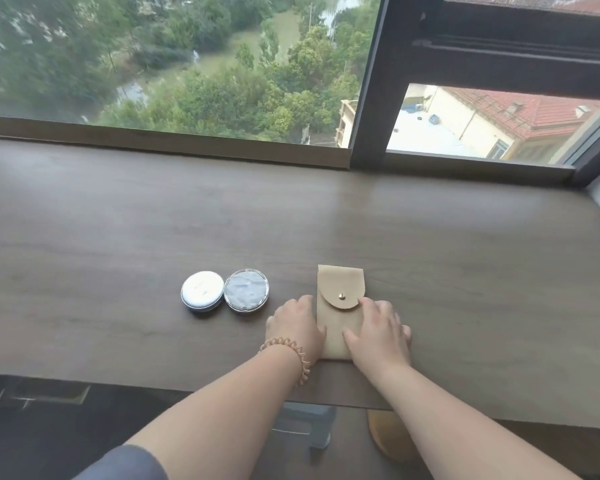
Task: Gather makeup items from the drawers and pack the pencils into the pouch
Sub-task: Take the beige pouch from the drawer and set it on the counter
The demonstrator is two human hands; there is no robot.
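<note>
- The pouch [340,306] is a flat, tan, suede-like sleeve, longer than it is wide, with a rounded flap folded down over its front.
- The flap is shut with a small metal snap [342,296] at its middle.
- The pouch lies flat on the dark wood bench [118,220], near the front edge, its long side pointing away from the person toward the window [187,64].
- The left hand [297,329] rests flat and open on the bench, its inner edge touching the pouch's left side; a beaded bracelet [291,355] circles that wrist.
- The right hand [378,334] lies open, palm down, over the lower right part of the pouch, thumb across the front and fingers spread past the right edge onto the bench; it grips nothing.
- The pouch's near end lies between the two wrists, partly hidden under them.
- To the left of the pouch, apart from the left hand, stand two round items touching each other: a white compact [201,292] and a clear-rimmed case [246,289] with a pale crinkled top.
- No pencils show; what the pouch holds cannot be told.
</note>
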